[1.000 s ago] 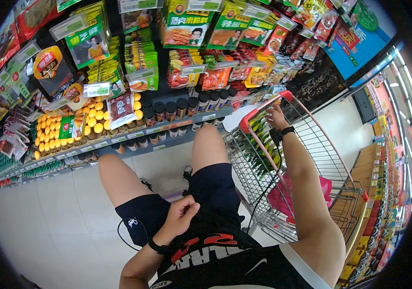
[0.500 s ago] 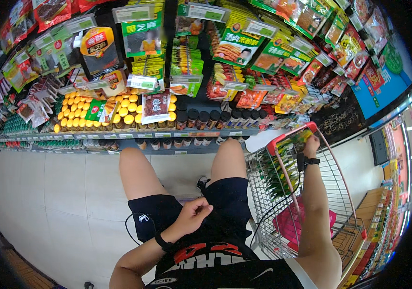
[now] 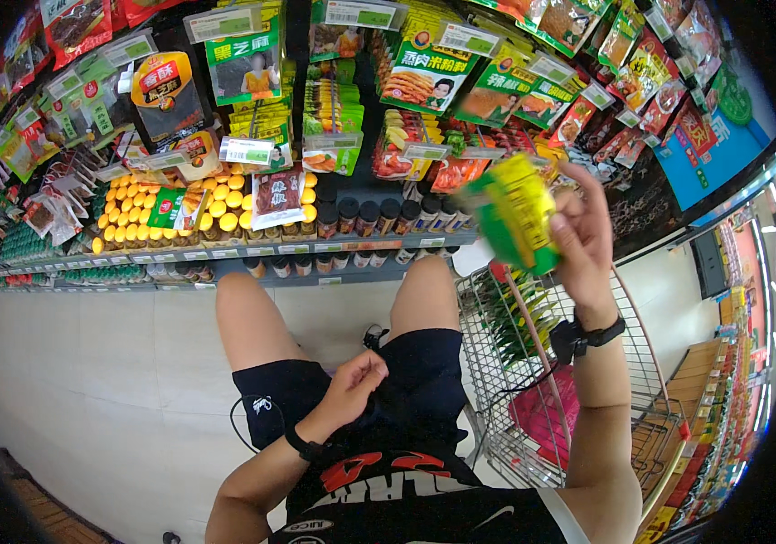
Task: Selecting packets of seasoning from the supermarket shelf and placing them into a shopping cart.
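Observation:
A yellow and green seasoning packet (image 3: 513, 216) is pinched in my right hand (image 3: 586, 240), raised over the front of the shopping cart (image 3: 547, 313). The packet is slightly blurred by motion. Behind it, on hooks, hang rows of green and yellow seasoning packets (image 3: 429, 77). Over my lap rests my left hand (image 3: 354, 385), its fingers curled in and nothing seen in them. Inside the cart, below my right hand, lie several green packets (image 3: 515, 317) in a row and a pink bag (image 3: 547, 415).
A shelf (image 3: 288, 247) ahead carries yellow-capped jars (image 3: 218, 207) and dark-capped spice bottles (image 3: 368, 218). More packets hang on both sides above. My knees are close to the shelf's front. The cart stands to my right, with stocked shelves (image 3: 723, 408) beyond it.
My right hand has risen out of the cart with the seasoning packet and come up in front of the shelf. My left hand has stayed over my lap.

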### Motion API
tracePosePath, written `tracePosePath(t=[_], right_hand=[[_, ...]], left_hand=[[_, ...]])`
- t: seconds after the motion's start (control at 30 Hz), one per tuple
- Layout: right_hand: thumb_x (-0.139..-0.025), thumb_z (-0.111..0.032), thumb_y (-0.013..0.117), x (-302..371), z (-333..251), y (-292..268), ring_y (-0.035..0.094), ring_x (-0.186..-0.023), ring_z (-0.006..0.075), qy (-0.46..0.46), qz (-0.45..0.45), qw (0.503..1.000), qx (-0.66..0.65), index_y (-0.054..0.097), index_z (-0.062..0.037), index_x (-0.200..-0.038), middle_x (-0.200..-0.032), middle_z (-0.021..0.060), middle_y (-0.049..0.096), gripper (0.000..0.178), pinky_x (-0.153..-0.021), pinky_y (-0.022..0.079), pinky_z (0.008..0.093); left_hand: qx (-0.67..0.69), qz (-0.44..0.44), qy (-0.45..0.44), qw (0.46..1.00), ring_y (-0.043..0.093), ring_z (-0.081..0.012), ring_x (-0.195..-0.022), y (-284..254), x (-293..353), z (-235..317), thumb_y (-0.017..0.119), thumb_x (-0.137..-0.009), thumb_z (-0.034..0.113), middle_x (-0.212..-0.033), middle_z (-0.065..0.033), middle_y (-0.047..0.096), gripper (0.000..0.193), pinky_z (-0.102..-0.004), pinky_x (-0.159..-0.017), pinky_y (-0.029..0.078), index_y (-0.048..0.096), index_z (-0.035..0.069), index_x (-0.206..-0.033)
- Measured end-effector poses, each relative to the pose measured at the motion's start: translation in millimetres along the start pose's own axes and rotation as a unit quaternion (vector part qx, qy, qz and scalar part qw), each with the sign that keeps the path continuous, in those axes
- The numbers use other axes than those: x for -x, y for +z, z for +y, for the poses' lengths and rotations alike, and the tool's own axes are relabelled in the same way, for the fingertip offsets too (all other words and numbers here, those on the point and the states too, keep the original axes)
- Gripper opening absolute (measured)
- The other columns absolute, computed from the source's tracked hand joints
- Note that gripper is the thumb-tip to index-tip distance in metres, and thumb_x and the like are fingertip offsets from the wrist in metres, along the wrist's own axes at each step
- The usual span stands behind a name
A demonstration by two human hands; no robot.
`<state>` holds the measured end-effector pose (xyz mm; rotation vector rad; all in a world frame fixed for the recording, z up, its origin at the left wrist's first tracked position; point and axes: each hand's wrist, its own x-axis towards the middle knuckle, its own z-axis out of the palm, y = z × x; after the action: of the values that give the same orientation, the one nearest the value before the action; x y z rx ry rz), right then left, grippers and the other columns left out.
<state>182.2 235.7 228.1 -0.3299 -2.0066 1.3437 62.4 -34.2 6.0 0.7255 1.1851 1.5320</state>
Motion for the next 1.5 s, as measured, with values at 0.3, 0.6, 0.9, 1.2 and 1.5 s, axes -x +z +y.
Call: tracePosePath(t=[0.3, 0.6, 0.9, 1.2, 1.5], right_hand=[[-0.086, -0.003, 0.059, -7.4, 34.0, 102.0, 0.054, -0.096, 0.0299, -0.138, -0.365, 0.92, 0.028, 0.064, -0.0038, -0.085, -0.104, 0.0105, 0.059, 0.005, -0.089, 0.04, 0.0429], [-0.082, -0.007, 0.062, 4.2, 113.0, 90.8, 0.049, -0.111, 0.0323, -0.183, -0.354, 0.916, 0.053, 0.065, -0.006, -0.094, -0.114, 0.0145, 0.051, 0.012, -0.096, 0.039, 0.0384], [-0.088, -0.016, 0.061, -11.8, 179.2, 78.8, 0.058, -0.105, 0.0239, 0.126, -0.404, 0.904, 0.07, 0.047, 0.0007, -0.123, -0.111, 0.0138, 0.059, 0.041, -0.089, 0.047, 0.035], [-0.087, -0.027, 0.068, 16.3, 163.1, 109.6, 0.061, -0.086, 0.015, 0.175, -0.524, 0.825, -0.124, 0.059, 0.0001, -0.113, -0.098, 0.0089, 0.067, 0.039, -0.077, 0.05, 0.0315], [-0.087, -0.027, 0.066, 12.1, 163.7, 113.9, 0.062, -0.094, 0.0234, 0.138, -0.48, 0.866, -0.026, 0.058, -0.0013, -0.115, -0.103, 0.0171, 0.066, 0.038, -0.085, 0.047, 0.036]], left_hand=[[0.394, -0.183, -0.047, 0.899, 0.048, -0.0239, -0.122, -21.1, 5.7, 25.7, 0.048, -0.08, 0.075, -0.137, -0.0154, 0.045, 0.099, -0.0429, -0.103, 0.038, 0.028, 0.002, -0.143], [0.292, -0.099, -0.045, 0.95, 0.063, -0.0182, -0.098, -11.4, -2.0, -3.2, 0.075, -0.081, 0.015, -0.11, -0.0089, 0.062, 0.061, -0.0319, -0.084, 0.052, 0.042, 0.001, -0.13], [-0.023, 0.273, 0.137, 0.952, 0.056, -0.0143, -0.106, -7.5, -36.9, 40.5, 0.071, -0.081, 0.003, -0.119, -0.0061, 0.055, 0.058, -0.0305, -0.093, 0.046, 0.039, 0.002, -0.13], [0.041, 0.257, 0.089, 0.961, 0.059, -0.0148, -0.104, -2.6, -38.6, 33.4, 0.072, -0.083, 0.005, -0.115, -0.0073, 0.058, 0.048, -0.0308, -0.09, 0.049, 0.043, 0.002, -0.121], [-0.053, 0.217, 0.068, 0.972, 0.058, -0.0154, -0.107, -10.8, -42.9, 36.0, 0.074, -0.079, 0.002, -0.117, -0.0092, 0.058, 0.052, -0.0313, -0.092, 0.048, 0.044, 0.001, -0.122]])
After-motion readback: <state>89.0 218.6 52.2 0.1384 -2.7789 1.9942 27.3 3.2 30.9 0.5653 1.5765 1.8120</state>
